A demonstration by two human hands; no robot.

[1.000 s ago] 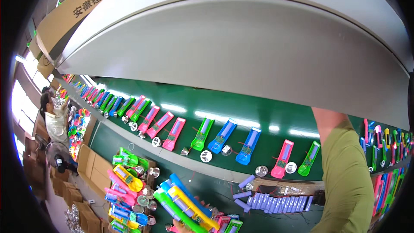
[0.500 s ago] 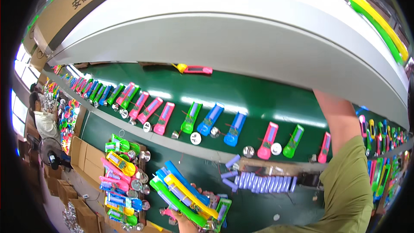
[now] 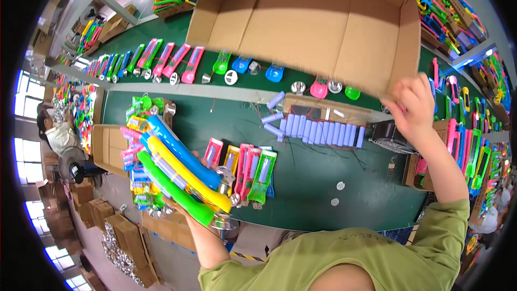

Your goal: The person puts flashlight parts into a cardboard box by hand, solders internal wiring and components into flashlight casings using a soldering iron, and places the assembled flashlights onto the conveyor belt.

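Note:
My left hand (image 3: 182, 210) is closed around a bundle of long plastic flashlight housings, partly hidden beneath them. A blue housing (image 3: 183, 151), a yellow housing (image 3: 188, 172) and a green housing (image 3: 172, 188) show in it, with silver reflector cups (image 3: 223, 221) at the near ends. On the right, my right hand (image 3: 412, 105) has its fingers bent at the near right corner of a large open cardboard box (image 3: 301, 21), gripping its edge. The box's inside faces me, and its near edge is blurred over the green belt. More flashlight housings (image 3: 261, 178) lie beside the left hand's bundle.
Purple cylindrical batteries (image 3: 323, 130) lie in a row on the green bench (image 3: 301, 183). Housings with reflectors line the green belt (image 3: 129, 77) behind. Stacked housings (image 3: 142, 183) stand left, a black fan-like device (image 3: 392, 137) right. A person (image 3: 59, 132) sits far left.
My right arm has drawn back from under the white surface, and the cardboard box has come into view at that hand. The left hand's bundle has moved left and up in view.

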